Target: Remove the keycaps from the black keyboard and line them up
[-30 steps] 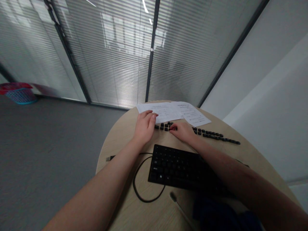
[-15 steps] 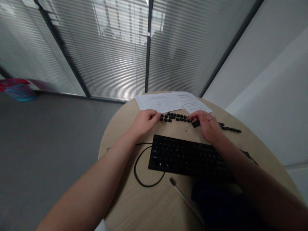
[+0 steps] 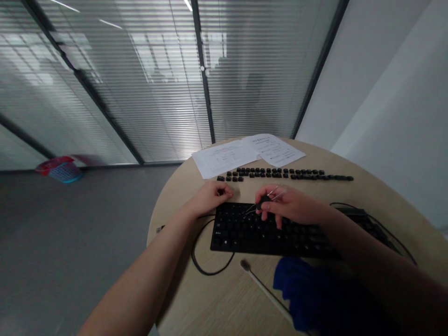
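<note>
My right hand (image 3: 292, 205) is closed around a keycap puller (image 3: 262, 202) with a black grip and thin wire prongs. Its wire tips reach down over the upper left part of a black keyboard (image 3: 245, 233), which my right forearm partly covers. My left hand (image 3: 210, 197) rests on the table just beyond the keyboard's far left corner. Its fingers are curled in, and anything inside them is hidden. Behind both hands, several loose black keycaps (image 3: 268, 171) stand in rows across the table.
Printed papers (image 3: 224, 156) lie behind the keycaps on the round wooden table (image 3: 196, 303). A black cable (image 3: 196, 261) loops left of the keyboard. Nearer me are a toothbrush (image 3: 262, 285) and a crumpled blue cloth (image 3: 297, 284). A red and blue basket (image 3: 65, 171) stands on the floor.
My right hand has moved back from the keycap rows to above the keyboard, the puller now pointing left. My left hand has drawn away from the keycaps towards the keyboard. The view has shifted.
</note>
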Demonstrator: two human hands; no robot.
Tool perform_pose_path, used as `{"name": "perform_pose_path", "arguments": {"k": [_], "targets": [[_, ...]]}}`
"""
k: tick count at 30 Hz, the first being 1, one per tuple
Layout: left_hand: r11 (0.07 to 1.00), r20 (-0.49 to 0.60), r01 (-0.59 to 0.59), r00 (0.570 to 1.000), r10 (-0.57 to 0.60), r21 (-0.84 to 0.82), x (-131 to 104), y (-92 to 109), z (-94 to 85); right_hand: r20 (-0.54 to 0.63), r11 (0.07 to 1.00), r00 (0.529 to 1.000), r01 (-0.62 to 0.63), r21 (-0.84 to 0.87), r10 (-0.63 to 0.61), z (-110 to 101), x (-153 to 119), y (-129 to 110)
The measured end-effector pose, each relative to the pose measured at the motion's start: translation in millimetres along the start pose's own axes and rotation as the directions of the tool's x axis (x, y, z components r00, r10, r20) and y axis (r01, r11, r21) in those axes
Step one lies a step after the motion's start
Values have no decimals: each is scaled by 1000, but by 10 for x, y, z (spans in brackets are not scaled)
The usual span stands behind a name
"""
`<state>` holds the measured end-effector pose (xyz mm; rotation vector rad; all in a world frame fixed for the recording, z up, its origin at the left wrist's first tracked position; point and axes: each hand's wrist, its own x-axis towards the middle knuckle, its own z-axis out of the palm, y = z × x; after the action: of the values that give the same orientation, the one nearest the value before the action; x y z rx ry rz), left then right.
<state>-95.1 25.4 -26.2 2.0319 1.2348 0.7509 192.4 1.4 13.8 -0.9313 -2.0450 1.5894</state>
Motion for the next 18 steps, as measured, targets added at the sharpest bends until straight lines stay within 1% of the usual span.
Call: {"name": "perform_pose_path", "arguments": {"k": [2, 4, 7, 9, 12, 16, 18], "targets": [[1000, -1, 5, 1000, -5, 13, -4, -29, 11, -63, 999, 998, 25, 48, -22, 22, 16, 52], [1000, 8, 10, 1000, -11, 22, -4, -60, 28, -161, 995, 986, 52, 85, -37, 43, 49, 111], [1000, 20, 17, 1000, -17, 25, -4, -97, 53, -318, 991, 947, 74, 115, -34, 79, 98, 198], [1000, 31, 18, 999, -19, 18, -10, -104, 62, -377, 990, 926, 81, 118, -30, 115, 122, 245], [1000, 63, 9, 998, -9, -2, -25, -82, 61, -378, 987, 926, 72, 145, -12, 183, 150, 289], [999, 125, -20, 992, 23, -29, -37, -38, 50, -343, 962, 938, 55, 269, 43, 263, 188, 313], [999, 155, -32, 987, 38, -39, -35, -34, 48, -336, 953, 941, 57, 299, 49, 290, 198, 323]]}}
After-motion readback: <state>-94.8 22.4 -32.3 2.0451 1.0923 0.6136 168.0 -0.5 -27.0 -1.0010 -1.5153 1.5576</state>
